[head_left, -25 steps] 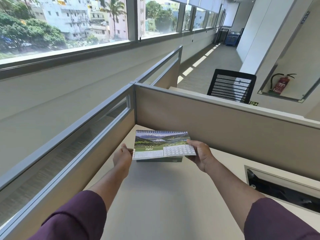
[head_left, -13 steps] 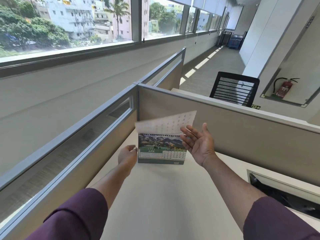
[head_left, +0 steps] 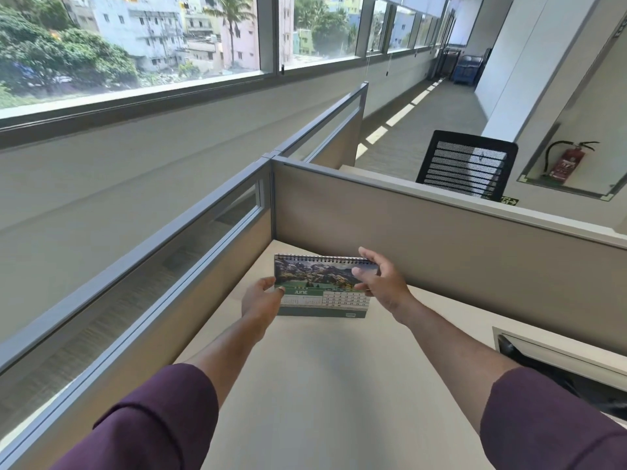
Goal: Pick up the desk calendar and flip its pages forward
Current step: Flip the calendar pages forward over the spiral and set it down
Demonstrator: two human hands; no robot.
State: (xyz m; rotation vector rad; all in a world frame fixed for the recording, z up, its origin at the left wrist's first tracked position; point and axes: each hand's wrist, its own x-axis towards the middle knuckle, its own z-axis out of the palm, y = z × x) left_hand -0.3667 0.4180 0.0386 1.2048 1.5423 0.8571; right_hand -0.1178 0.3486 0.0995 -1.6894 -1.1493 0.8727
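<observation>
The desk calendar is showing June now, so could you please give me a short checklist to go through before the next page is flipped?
1. Left hand holds the calendar by its left edge: ok.
2. Calendar is lifted off the desk: cannot tell; its base sits low.
3. June page lies flat under the spiral binding: ok.
4. Right hand is at the right edge, fingers loosely open, not yet pinching a page: not ok.
5. Space beyond the top edge for the page to swing over: ok.

Calendar's edges hidden behind both hands

The right hand (head_left: 381,286) covers the calendar's (head_left: 322,288) right picture edge; its date numerals are too small to read; left fingers (head_left: 263,288) hide the left edge.
</observation>
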